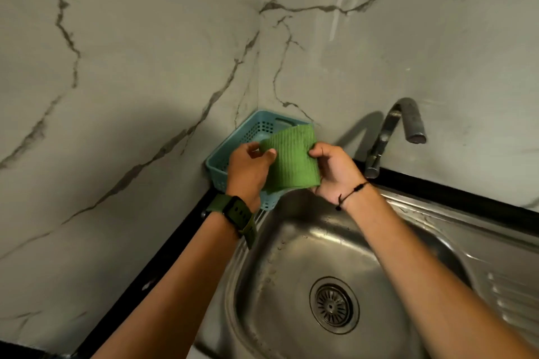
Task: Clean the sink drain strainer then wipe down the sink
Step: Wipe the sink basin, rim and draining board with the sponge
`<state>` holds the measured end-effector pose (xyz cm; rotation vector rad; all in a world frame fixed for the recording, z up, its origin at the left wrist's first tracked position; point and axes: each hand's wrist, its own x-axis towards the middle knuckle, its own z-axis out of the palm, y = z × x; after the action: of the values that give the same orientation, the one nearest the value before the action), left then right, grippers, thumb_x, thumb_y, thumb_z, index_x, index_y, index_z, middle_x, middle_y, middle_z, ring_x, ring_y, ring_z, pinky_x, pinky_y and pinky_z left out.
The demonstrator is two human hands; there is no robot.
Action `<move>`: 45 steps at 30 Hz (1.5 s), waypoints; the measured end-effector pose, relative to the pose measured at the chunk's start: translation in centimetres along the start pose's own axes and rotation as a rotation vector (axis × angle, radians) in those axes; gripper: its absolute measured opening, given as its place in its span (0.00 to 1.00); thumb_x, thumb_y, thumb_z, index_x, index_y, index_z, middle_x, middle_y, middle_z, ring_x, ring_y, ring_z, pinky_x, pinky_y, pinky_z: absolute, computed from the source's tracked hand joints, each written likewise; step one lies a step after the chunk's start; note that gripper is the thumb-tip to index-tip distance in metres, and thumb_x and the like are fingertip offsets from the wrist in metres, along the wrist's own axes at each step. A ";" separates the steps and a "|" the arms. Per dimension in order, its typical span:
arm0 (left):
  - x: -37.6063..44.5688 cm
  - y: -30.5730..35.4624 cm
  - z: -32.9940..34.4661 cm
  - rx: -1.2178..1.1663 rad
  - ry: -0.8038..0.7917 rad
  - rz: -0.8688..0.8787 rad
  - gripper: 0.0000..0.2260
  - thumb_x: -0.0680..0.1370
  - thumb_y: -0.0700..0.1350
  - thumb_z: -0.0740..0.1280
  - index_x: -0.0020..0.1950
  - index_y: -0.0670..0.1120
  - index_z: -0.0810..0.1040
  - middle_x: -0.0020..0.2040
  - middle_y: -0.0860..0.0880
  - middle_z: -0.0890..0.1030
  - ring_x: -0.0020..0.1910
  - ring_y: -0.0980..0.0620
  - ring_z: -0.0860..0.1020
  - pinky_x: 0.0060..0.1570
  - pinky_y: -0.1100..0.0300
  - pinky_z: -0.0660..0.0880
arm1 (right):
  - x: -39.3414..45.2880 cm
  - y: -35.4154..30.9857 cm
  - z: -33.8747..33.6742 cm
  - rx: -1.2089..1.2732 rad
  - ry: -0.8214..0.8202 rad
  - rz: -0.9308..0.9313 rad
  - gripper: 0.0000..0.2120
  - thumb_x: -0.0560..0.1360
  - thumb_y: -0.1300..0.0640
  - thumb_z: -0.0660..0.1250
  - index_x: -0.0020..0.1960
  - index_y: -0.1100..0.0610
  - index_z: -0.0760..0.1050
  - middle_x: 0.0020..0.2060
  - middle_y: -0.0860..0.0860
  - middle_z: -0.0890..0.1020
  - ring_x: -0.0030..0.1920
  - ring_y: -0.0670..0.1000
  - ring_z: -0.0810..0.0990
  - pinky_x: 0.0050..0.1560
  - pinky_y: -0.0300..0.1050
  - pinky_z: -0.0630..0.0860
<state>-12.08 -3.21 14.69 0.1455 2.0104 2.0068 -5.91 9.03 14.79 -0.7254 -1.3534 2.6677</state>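
A green ribbed cloth (291,160) hangs between both hands above the back left corner of the steel sink (280,259). My left hand (248,169) pinches its left edge and my right hand (335,172) grips its right edge. The round metal drain strainer (334,304) sits in the drain hole at the bottom of the basin, below my right forearm.
A light blue plastic basket (221,166) stands in the wall corner behind the cloth. A metal tap (388,137) rises at the back right. Marble walls close off the left and back. The ribbed draining board (507,294) lies to the right.
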 end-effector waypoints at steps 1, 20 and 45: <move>-0.5 -0.3 0.4 -0.002 -0.050 -0.006 0.18 0.75 0.41 0.67 0.63 0.39 0.71 0.54 0.45 0.76 0.51 0.50 0.75 0.50 0.58 0.73 | -1.1 0.5 -0.8 0.063 0.007 -0.011 0.14 0.72 0.62 0.53 0.47 0.60 0.76 0.36 0.55 0.84 0.40 0.54 0.82 0.45 0.47 0.79; -5.9 -11.0 2.7 0.364 -0.321 -0.215 0.13 0.74 0.40 0.64 0.58 0.46 0.76 0.53 0.49 0.79 0.53 0.51 0.77 0.58 0.54 0.74 | -0.8 6.4 -11.9 -0.914 0.784 -0.340 0.18 0.76 0.65 0.62 0.65 0.59 0.72 0.58 0.60 0.79 0.58 0.59 0.77 0.58 0.48 0.73; -4.7 -11.9 6.2 0.349 -0.355 -0.141 0.13 0.75 0.40 0.64 0.58 0.51 0.77 0.53 0.55 0.79 0.53 0.59 0.77 0.59 0.60 0.73 | 8.7 8.7 -16.3 -2.067 0.377 -0.417 0.31 0.79 0.60 0.54 0.76 0.55 0.42 0.77 0.52 0.49 0.77 0.54 0.43 0.76 0.53 0.41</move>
<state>-4.25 1.22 3.66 0.3917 2.0478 1.4160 -5.23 18.22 -3.47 -0.6111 -3.0167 0.0029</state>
